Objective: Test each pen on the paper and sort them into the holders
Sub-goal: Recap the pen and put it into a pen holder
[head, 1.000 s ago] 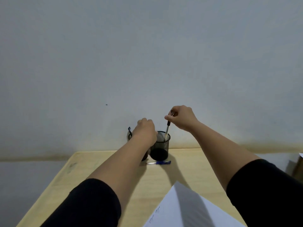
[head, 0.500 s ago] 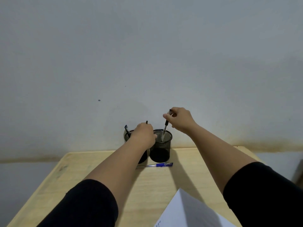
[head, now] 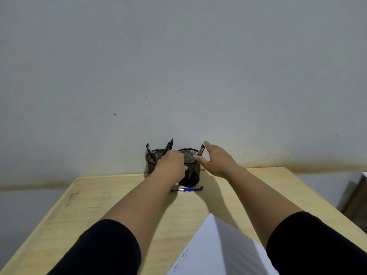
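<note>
Two black mesh holders stand side by side against the wall. The left holder (head: 152,158) has a few dark pens sticking out. In the right holder (head: 191,176) a pen (head: 201,150) leans against the right rim. My left hand (head: 172,163) grips the near rim between the two holders, steadying the right one. My right hand (head: 216,160) hovers just right of the leaning pen, fingers spread, holding nothing. A blue pen (head: 188,189) lies on the table in front of the right holder. White paper (head: 216,251) with scribbles lies at the near edge.
The light wooden table (head: 99,205) butts against a pale grey wall. A brown object (head: 355,197) stands beyond the table's right edge. My black sleeves fill the lower corners.
My right hand let go of the pen, which dropped into the right holder and now leans on its rim. The hand opened and drew slightly right. My left hand stayed on the holders.
</note>
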